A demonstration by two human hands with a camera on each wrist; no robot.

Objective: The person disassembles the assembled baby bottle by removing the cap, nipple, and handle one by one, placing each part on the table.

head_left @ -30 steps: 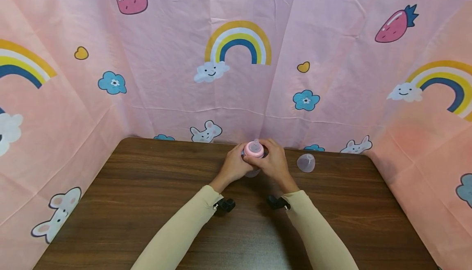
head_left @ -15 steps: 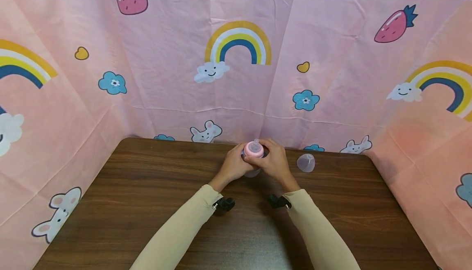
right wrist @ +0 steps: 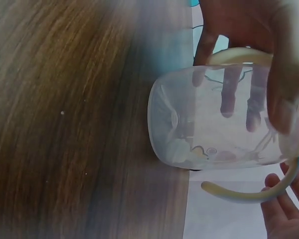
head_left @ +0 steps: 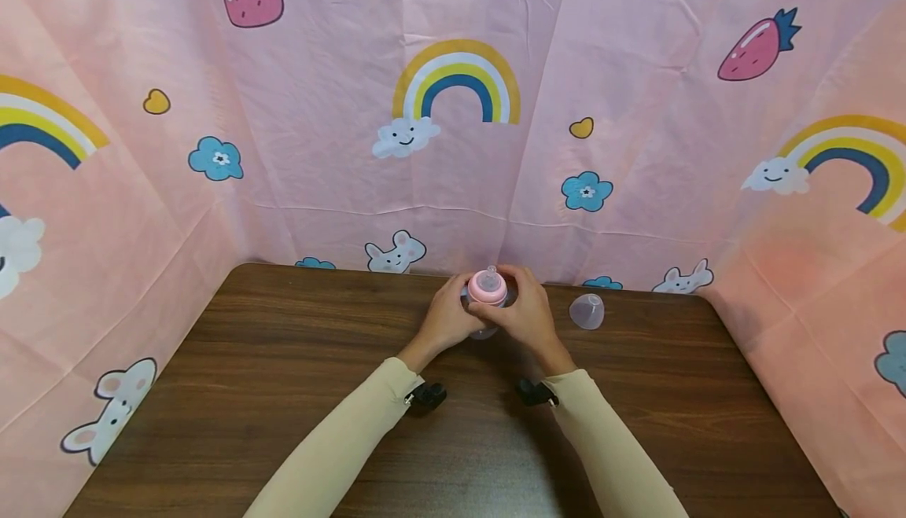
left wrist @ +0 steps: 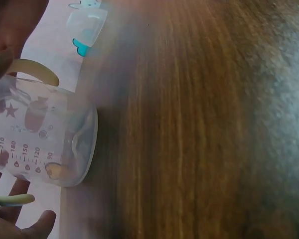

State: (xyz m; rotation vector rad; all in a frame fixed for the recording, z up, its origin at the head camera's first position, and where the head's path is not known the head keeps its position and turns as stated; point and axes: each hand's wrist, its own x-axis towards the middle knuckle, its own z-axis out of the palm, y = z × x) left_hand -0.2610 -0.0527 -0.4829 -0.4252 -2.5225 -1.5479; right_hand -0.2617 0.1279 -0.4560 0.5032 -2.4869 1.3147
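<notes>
A clear baby bottle (left wrist: pixel 45 134) stands upright at the far edge of the table, between both hands. It has a pink collar (head_left: pixel 487 292) with a clear nipple on top, cream curved handles (right wrist: pixel 239 195) and printed measuring marks. My left hand (head_left: pixel 446 312) grips its left side; in the right wrist view, that hand's thumb lies over the body with fingers showing through from behind. From the right, my right hand (head_left: pixel 522 310) curls around the upper part, just under the collar, thumb across the front. Right of the hands sits a clear dome cap (head_left: pixel 587 312).
The dark wood-grain table (head_left: pixel 318 361) spreads out in front and to both sides. A pink printed cloth (head_left: pixel 340 109) hangs right behind its far edge and along both sides. Black camera mounts (head_left: pixel 427 396) sit at the wrists.
The hands and bottle have shifted only slightly; a little more of the bottle shows below the pink collar. The dome cap stays where it was.
</notes>
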